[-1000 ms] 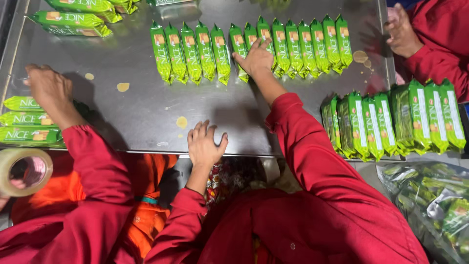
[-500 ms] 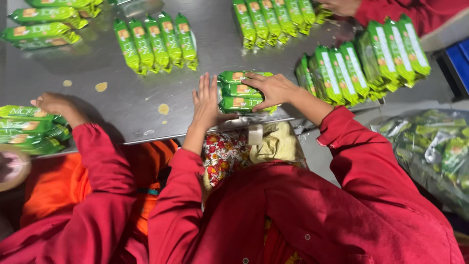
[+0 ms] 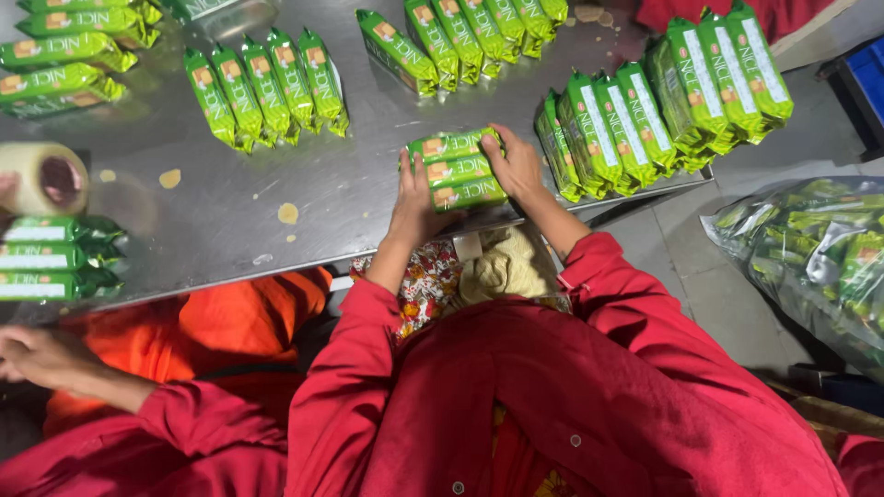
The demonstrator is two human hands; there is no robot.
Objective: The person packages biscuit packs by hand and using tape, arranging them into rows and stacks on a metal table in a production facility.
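Observation:
Three green biscuit packets (image 3: 456, 171) lie side by side near the front edge of the steel table (image 3: 230, 221). My left hand (image 3: 414, 207) presses against their left ends and my right hand (image 3: 516, 166) grips their right ends, so the small stack is squeezed between both hands. My red sleeves run down from the hands to the bottom of the view.
More green packets lie in rows at the back left (image 3: 267, 87), back middle (image 3: 460, 32), right (image 3: 663, 101) and left edge (image 3: 51, 258). A roll of clear tape (image 3: 41, 179) sits at the left. A co-worker's hand (image 3: 37, 354) is at lower left. A clear bag of packets (image 3: 810, 258) stands on the floor at the right.
My hands went from reaching across the table to gathering three packets and holding them by the front edge. The co-worker's hand dropped off the table to the lower left.

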